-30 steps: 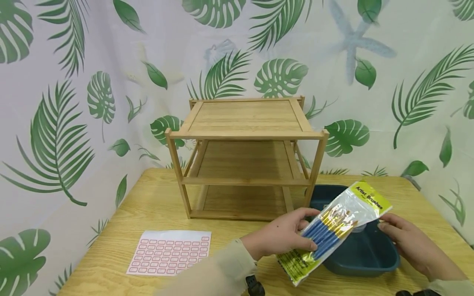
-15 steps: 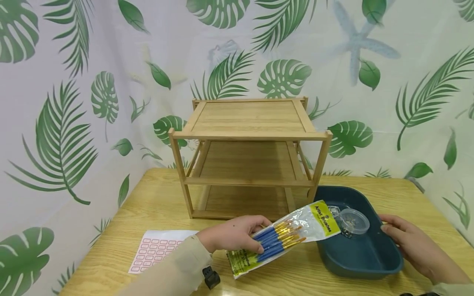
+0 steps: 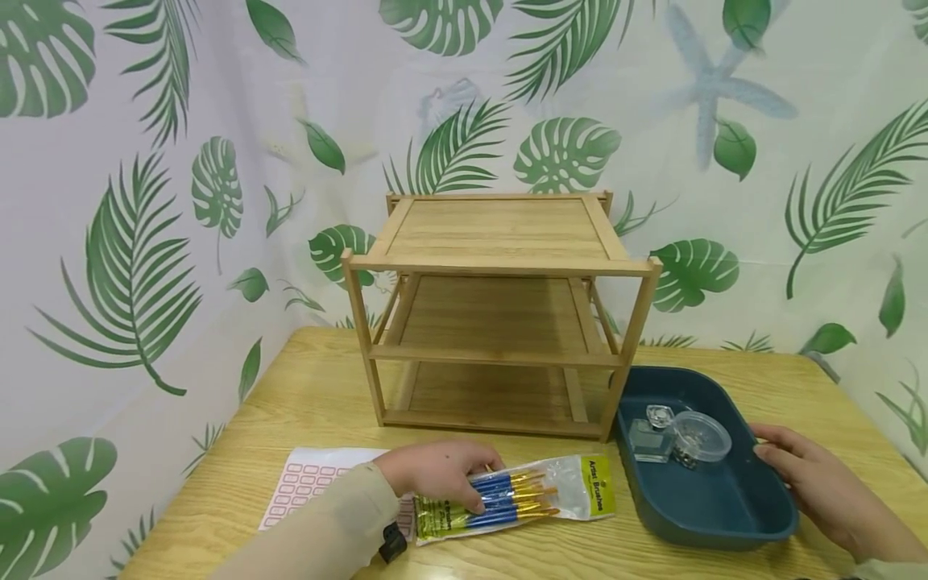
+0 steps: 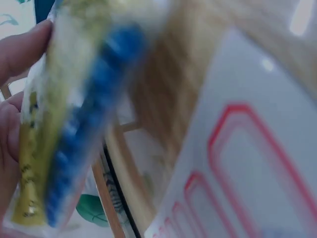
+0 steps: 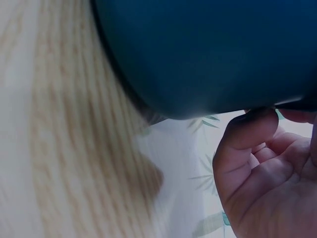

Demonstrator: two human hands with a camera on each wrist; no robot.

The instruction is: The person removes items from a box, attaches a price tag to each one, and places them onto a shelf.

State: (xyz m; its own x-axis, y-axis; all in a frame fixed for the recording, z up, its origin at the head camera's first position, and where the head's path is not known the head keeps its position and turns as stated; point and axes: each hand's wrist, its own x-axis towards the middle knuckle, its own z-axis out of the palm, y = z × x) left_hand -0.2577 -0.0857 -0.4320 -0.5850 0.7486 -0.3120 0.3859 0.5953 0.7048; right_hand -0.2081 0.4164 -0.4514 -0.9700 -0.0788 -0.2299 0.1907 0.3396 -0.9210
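Observation:
My left hand (image 3: pixel 440 474) pinches a clear packet of artist brushes (image 3: pixel 507 498) with blue handles and yellow end labels. The packet lies close over the table in front of the rack, its left end overlapping the sticker sheet. In the left wrist view the brush packet (image 4: pixel 84 124) shows near the thumb, partly blurred. At the right, my right hand (image 3: pixel 812 475) grips the side rim of a dark blue plastic basin (image 3: pixel 714 507). The right wrist view shows the basin (image 5: pixel 208 59) from outside, with the right thumb (image 5: pixel 247 134) at its edge.
A three-tier wooden rack (image 3: pixel 500 262) stands at the back middle. The sheet of red-bordered labels (image 3: pixel 300 487) lies at the left, partly under the left forearm. Inside the basin are a round clear container (image 3: pixel 702 436), a square glass piece (image 3: pixel 650 441) and small items.
The left hand has carried the brush packet from over the basin leftward and down to the table in front of the rack. The right hand stays at the basin's rim.

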